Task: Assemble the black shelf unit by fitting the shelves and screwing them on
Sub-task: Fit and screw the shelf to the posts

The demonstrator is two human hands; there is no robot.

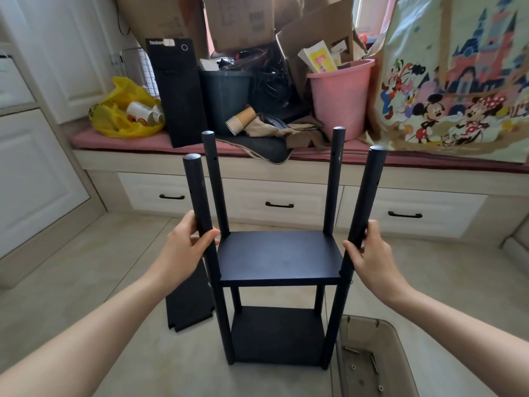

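The black shelf unit (279,255) stands upright on the floor in the middle of the view, with a middle shelf and a lower shelf (276,333) fitted between its round posts. The posts rise bare above the middle shelf. My left hand (189,243) grips the near left post (200,202). My right hand (369,253) grips the near right post (366,196). A loose black shelf board (187,305) lies flat on the floor to the left of the unit, partly behind the left post.
A translucent plastic bin (400,339) with screws and small parts (369,365) sits at the lower right. Behind the unit runs a drawer bench (274,196) piled with a pink bucket (340,96), cardboard boxes, a yellow bag (120,110) and a cartoon-print bag (458,81).
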